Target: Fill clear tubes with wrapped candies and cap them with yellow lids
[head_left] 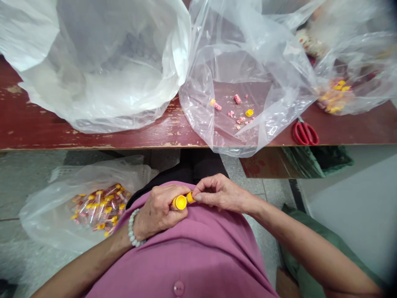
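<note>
In front of my lap, my left hand (159, 209) is closed around a small tube whose round yellow cap (180, 202) faces up; the tube's body is mostly hidden by my fingers. Right beside it is a second yellow cap (190, 197), pinched between the thumb and forefinger of my right hand (218, 192). Whether that cap sits on another tube is hidden. To the left, below the table, an open clear plastic bag (40, 219) holds many yellow-capped clear tubes (101, 207) with pink and red contents.
On the worn red table (40, 128) lie a large white-lined plastic bag (124, 103) and an open clear bag (198, 99) with loose pink pieces and a yellow cap (249, 112). Red-handled scissors (305, 133) rest near the front edge. Another bag (366, 91) holds yellow-and-pink items.
</note>
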A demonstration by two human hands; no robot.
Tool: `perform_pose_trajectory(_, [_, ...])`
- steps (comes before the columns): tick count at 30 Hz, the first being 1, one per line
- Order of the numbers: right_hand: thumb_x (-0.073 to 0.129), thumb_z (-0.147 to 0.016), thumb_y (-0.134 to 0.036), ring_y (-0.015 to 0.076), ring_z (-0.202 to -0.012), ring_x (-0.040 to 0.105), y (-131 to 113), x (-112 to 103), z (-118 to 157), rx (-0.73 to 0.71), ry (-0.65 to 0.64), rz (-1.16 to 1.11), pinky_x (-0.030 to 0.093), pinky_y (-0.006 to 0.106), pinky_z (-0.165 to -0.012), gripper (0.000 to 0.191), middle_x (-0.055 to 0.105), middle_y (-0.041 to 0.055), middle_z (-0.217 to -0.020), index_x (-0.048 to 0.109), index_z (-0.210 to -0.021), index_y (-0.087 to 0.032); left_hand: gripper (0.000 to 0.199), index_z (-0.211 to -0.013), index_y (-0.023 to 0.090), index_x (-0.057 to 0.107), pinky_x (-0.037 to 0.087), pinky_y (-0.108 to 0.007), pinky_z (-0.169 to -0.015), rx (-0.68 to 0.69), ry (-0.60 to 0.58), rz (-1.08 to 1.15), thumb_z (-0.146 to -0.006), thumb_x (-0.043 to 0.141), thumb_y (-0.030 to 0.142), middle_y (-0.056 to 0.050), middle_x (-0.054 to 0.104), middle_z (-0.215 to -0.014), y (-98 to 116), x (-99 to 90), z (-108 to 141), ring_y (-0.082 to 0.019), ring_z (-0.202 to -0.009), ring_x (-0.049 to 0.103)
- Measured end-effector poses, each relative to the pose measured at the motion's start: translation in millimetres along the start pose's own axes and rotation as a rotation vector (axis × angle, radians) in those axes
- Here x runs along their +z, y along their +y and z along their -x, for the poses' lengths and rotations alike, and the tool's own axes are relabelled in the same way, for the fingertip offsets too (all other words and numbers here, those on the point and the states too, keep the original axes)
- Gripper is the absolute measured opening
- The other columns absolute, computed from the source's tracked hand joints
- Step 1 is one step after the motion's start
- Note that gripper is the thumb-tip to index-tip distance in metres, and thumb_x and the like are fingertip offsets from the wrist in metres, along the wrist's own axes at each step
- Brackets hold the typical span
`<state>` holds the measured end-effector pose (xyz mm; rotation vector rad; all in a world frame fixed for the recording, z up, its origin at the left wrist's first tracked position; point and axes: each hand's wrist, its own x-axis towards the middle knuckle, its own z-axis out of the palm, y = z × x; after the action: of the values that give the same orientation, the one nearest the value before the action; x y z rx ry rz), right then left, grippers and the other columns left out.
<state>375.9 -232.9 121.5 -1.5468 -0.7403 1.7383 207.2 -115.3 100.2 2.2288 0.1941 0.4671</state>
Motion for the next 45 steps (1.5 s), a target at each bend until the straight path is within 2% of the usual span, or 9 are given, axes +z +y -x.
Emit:
perform_pose_trajectory(7, [0.069, -0.074, -0.043, 0.0041, -0.057, 0.044, -2.0, 3.8, -1.0, -0.025, 0.047, -0.069, 0.036, 0.018, -0.055, 0.028, 0.06, -0.0024, -0.068, 0.068, -0.079, -0.015, 0.014, -0.087, 0.014, 0.059, 0.051, -0.025, -0.064, 0.076, -0.057, -0.019, -0.077, 0.05, 0.011, -0.006, 0.068, -0.079, 4.8, -2.8, -1.7, -0.016, -0.071, 0.064])
perform_pose_trajectory(18, [0.07, -0.07, -0.05, 0.0025, -0.046, 0.036, -1.1, 0.5, -1.0, 0.079, 0.032, -0.078, 0.027, 0.017, -0.041, 0.038, 0.059, -0.003, -0.063, 0.069, -0.082, -0.014, 0.013, -0.09, 0.013, 0.059, 0.049, -0.027, -0.063, 0.128, -0.145, -0.03, -0.083, 0.049, 0.018, -0.005, 0.065, -0.074, 2.3, -6.0, -1.6, -0.016, -0.068, 0.063])
perform_pose_trajectory(23, [0.067, -0.077, -0.038, 0.0046, -0.058, 0.048, -2.3, -3.2, -0.3, -0.077, -0.031, 0.009, 0.039, 0.018, -0.055, 0.024, 0.065, -0.0017, -0.073, 0.07, -0.087, -0.016, 0.021, -0.091, 0.014, 0.061, 0.048, -0.022, -0.064, 0.031, -0.022, 0.003, -0.073, 0.05, 0.01, -0.004, 0.07, -0.082, -0.8, -3.5, -0.1, -0.013, -0.07, 0.064])
perform_pose_trajectory(26, [0.064, -0.08, -0.032, 0.0088, -0.073, 0.057, -5.3, -3.7, 0.3, -0.197, -0.02, 0.139, 0.044, 0.021, -0.068, 0.019, 0.069, 0.001, -0.084, 0.07, -0.089, -0.017, 0.024, -0.09, 0.014, 0.063, 0.048, -0.02, -0.065, -0.031, -0.026, 0.042, -0.07, 0.051, 0.008, -0.003, 0.071, -0.083, -1.4, -3.7, -1.6, -0.012, -0.071, 0.065])
perform_pose_trajectory(33, [0.056, -0.079, -0.018, 0.0071, -0.062, 0.051, -12.2, -2.3, -0.7, -0.335, 0.044, 0.461, 0.038, 0.018, -0.056, 0.013, 0.063, -0.0005, -0.073, 0.068, -0.083, -0.014, 0.027, -0.092, 0.014, 0.066, 0.048, -0.021, -0.07, -0.179, -0.158, 0.192, -0.072, 0.048, 0.01, -0.005, 0.071, -0.095, -1.2, -4.8, -6.1, -0.013, -0.08, 0.065])
perform_pose_trajectory(37, [0.051, -0.069, -0.005, 0.0051, -0.057, 0.046, -7.0, 4.9, -1.4, -0.375, 0.095, 0.449, 0.036, 0.016, -0.053, 0.015, 0.058, -0.0027, -0.068, 0.063, -0.073, -0.013, 0.027, -0.089, 0.013, 0.066, 0.048, -0.022, -0.069, -0.199, -0.134, 0.164, -0.068, 0.049, 0.01, -0.005, 0.071, -0.087, -2.5, -2.8, -2.5, -0.014, -0.074, 0.064])
perform_pose_trajectory(40, [0.053, -0.074, -0.01, 0.005, -0.056, 0.045, -6.4, 5.5, 5.6, -0.338, 0.062, 0.381, 0.036, 0.016, -0.051, 0.011, 0.055, -0.0033, -0.067, 0.063, -0.077, -0.014, 0.026, -0.087, 0.015, 0.067, 0.047, -0.022, -0.065, -0.192, -0.121, 0.131, -0.068, 0.049, 0.011, -0.002, 0.07, -0.081, -2.6, -4.4, -0.8, -0.013, -0.069, 0.062])
perform_pose_trajectory(43, [0.056, -0.081, -0.025, 0.0062, -0.057, 0.047, -13.8, -17.8, 20.2, -0.368, 0.249, 0.322, 0.038, 0.018, -0.052, 0.011, 0.056, -0.0023, -0.069, 0.062, -0.083, -0.016, 0.026, -0.088, 0.017, 0.066, 0.047, -0.021, -0.065, -0.157, -0.134, 0.087, -0.07, 0.049, 0.01, -0.001, 0.07, -0.081, 0.1, -8.1, -2.8, -0.013, -0.07, 0.063])
perform_pose_trajectory(45, [0.056, -0.082, -0.033, 0.0073, -0.057, 0.047, -20.3, -54.4, 33.7, -0.424, 0.635, 0.331, 0.04, 0.02, -0.054, 0.017, 0.057, -0.0016, -0.071, 0.061, -0.085, -0.017, 0.025, -0.087, 0.018, 0.066, 0.047, -0.019, -0.067, -0.114, -0.156, 0.066, -0.07, 0.05, 0.009, 0.001, 0.069, -0.08, 2.1, -9.3, -4.5, -0.012, -0.071, 0.063])
